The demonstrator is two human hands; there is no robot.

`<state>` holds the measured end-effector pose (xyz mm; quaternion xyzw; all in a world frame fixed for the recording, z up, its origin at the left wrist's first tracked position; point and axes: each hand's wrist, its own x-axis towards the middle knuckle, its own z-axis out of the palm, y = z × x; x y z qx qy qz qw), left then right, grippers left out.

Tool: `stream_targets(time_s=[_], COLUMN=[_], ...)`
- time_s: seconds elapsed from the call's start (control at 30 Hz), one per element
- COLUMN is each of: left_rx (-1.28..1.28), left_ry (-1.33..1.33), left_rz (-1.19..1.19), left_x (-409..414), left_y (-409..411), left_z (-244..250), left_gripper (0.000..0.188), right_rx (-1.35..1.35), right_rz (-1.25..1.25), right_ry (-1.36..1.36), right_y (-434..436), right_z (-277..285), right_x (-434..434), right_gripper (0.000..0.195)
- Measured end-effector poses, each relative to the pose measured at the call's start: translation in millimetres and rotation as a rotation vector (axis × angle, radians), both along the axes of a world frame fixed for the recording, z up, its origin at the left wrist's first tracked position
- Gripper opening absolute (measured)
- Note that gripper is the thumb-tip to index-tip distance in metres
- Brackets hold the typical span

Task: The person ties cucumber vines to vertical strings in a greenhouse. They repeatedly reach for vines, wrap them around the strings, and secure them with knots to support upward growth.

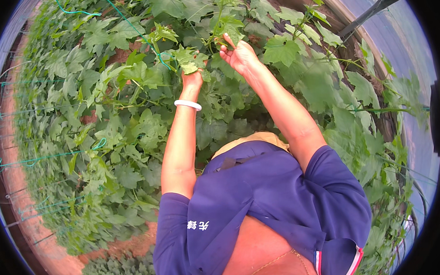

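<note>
Lobed green leaves of climbing vines fill the view before me. My left hand (193, 74), with a white bracelet on its wrist, is raised among them; a leaf (187, 59) covers most of its fingers, so its grip is hidden. Just left of it a green string (161, 59) runs down to a vine stem. My right hand (240, 55) is raised at a vine shoot (220, 27), palm partly turned up, index finger and thumb by a leaf (231, 26); whether they pinch it is unclear.
More green strings (59, 157) stretch across the foliage at the left. A reddish soil path (27, 205) curves along the left side. Plastic sheeting (422, 136) and a dark metal bar (369, 11) stand at the right. Vines (352, 131) crowd close to my right arm.
</note>
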<state>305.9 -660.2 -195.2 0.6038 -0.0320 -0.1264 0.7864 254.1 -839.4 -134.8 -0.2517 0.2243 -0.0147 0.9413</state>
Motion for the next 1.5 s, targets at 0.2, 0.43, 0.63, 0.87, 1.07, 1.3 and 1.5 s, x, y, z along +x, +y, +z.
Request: stream_targets(time_s=[0.2,0.43,0.63,0.87,1.07,1.3,1.5], left_rx=[-0.010,-0.392,-0.244,-0.272,-0.300,0.025,0.053], left_ry=[0.047,0.253,0.271,0.410,0.276,0.052,0.095], left_rz=[-0.130,-0.194,-0.371,-0.263,-0.488,-0.626,-0.620], left_x=[-7,-2,-19,-36,-40,-36,-40], left_y=[-49,-67,-75,-71,-69,-71,-72], left_z=[41,1,31,36,37,38,37], left_gripper=[0.034,0.031,0.028,0.022,0.031,0.026,0.023], right_rx=[-0.058,-0.378,-0.543,-0.971,-1.047,-0.971,-0.867], right_rz=[-0.009,0.136,0.105,0.236,0.359,0.265,0.037], right_ry=[-0.063,-0.035,0.025,-0.074,-0.110,-0.114,-0.128], right_y=[-13,-45,-83,-103,-98,-92,-84], right_z=[-2,9,27,50,55,48,55], right_x=[-25,-62,-76,-65,-62,-70,-84], right_gripper=[0.022,0.031,0.055,0.061,0.044,0.028,0.028])
